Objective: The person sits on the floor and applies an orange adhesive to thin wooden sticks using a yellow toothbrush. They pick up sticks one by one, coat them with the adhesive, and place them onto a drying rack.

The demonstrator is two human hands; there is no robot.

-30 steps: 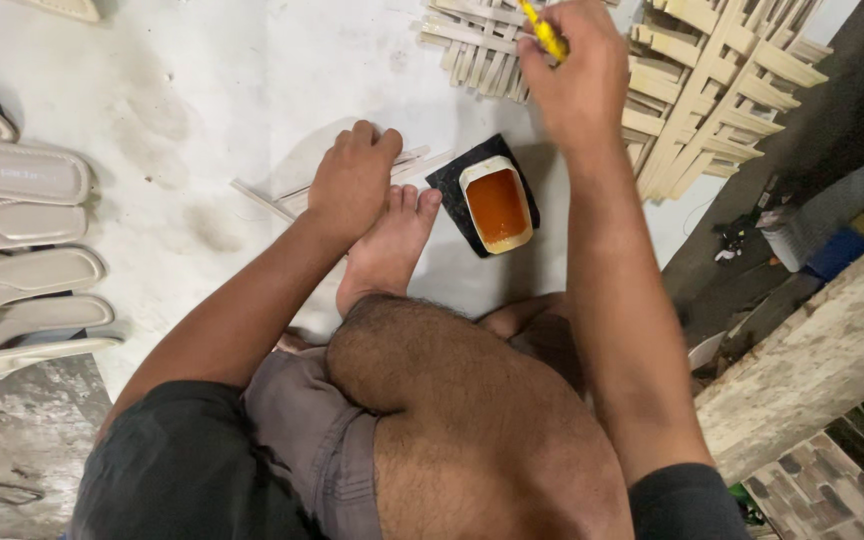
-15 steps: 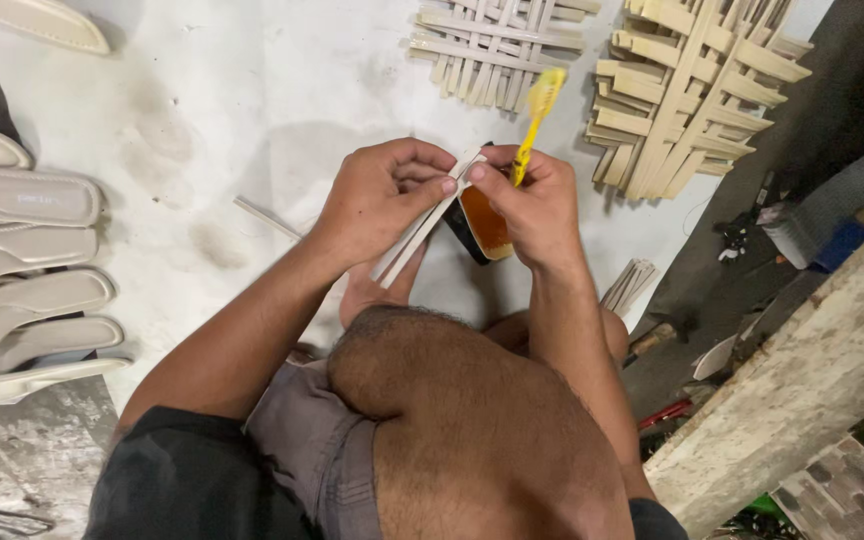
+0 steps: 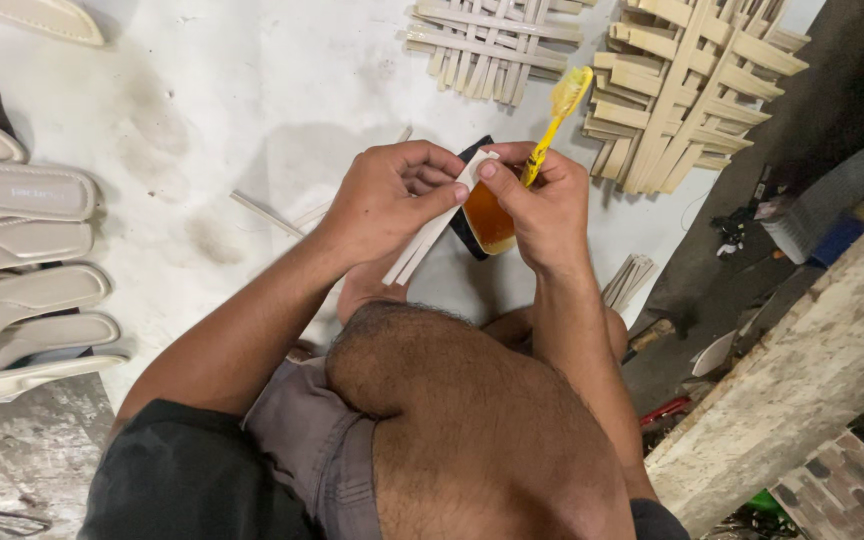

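I sit on the floor with my knee raised. My left hand (image 3: 387,195) grips a thin white strip (image 3: 422,245) that slants down toward my foot. My right hand (image 3: 542,205) pinches the strip's upper end with thumb and forefinger and also holds a yellow toothbrush (image 3: 557,115), bristles up. Just below and between my hands sits a small container of orange glue (image 3: 485,222) on a black pad (image 3: 472,152).
Woven lattices of pale strips (image 3: 487,40) (image 3: 697,85) lie at the top. A row of cream shoe soles (image 3: 22,250) lines the left edge. Loose strips (image 3: 267,213) (image 3: 630,282) lie on the white sheet (image 3: 202,90). A rough concrete ledge (image 3: 792,390) runs at right.
My right hand came down from the lattices with the toothbrush and joined my left. My left hand lifted a white strip off the floor; both hands now hold it.
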